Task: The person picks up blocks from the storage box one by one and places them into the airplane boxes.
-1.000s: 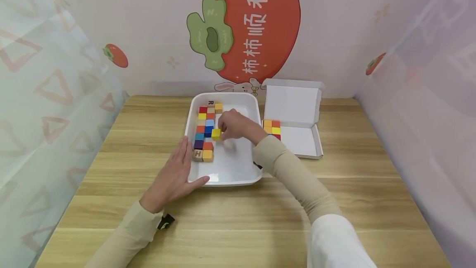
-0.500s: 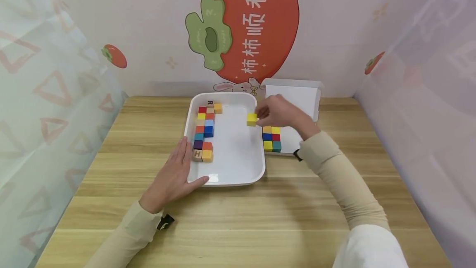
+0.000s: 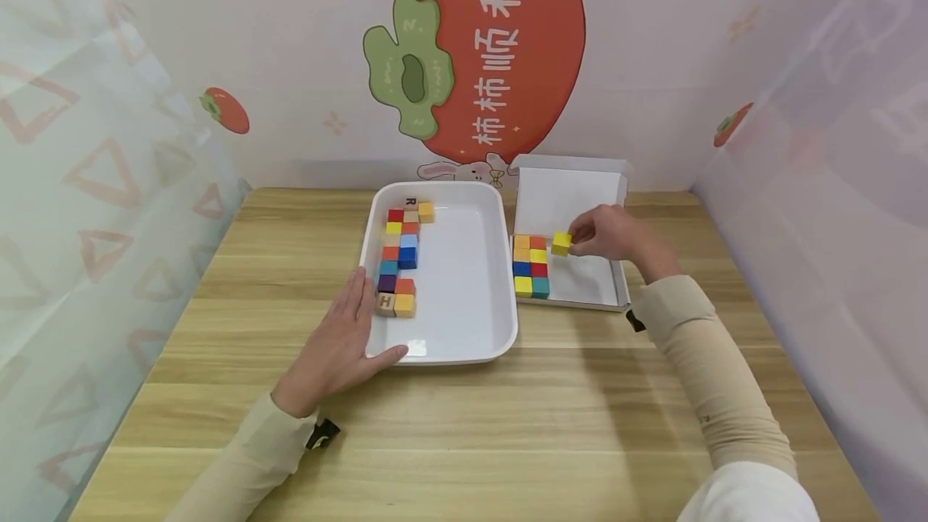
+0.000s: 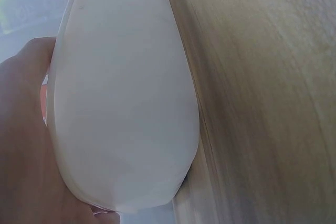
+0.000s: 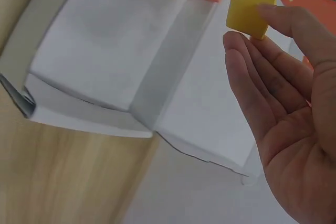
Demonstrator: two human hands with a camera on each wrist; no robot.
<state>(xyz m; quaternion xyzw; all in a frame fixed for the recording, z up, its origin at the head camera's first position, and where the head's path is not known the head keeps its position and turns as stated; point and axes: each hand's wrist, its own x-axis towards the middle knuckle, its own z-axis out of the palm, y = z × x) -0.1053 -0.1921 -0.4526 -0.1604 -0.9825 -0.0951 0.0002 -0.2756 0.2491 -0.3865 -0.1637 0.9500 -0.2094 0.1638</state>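
Observation:
Thumb and fingers of my right hand (image 3: 611, 234) pinch a yellow cube (image 3: 561, 244) over the open white cardboard box (image 3: 586, 284). The right wrist view shows the same yellow cube (image 5: 249, 11) held between thumb and fingertips. Colored cubes (image 3: 531, 267) stand in two columns along the box's left side. My left hand (image 3: 335, 349) rests with straight fingers on the near left corner of a white tray (image 3: 464, 304). Along the tray's left side lie several colored wooden cubes (image 3: 408, 256), a few bearing letters. In the left wrist view, the tray's outer wall (image 4: 126, 93) fills the middle.
Both containers stand side by side on a wooden table (image 3: 464, 433). The box's raised lid (image 3: 554, 200) leans near the patterned back wall (image 3: 304, 47). Printed sheets (image 3: 812, 184) border the table at both sides.
My right hand has carried the yellow cube out of the tray, rightward to above the box. The left hand has stayed at the tray's corner.

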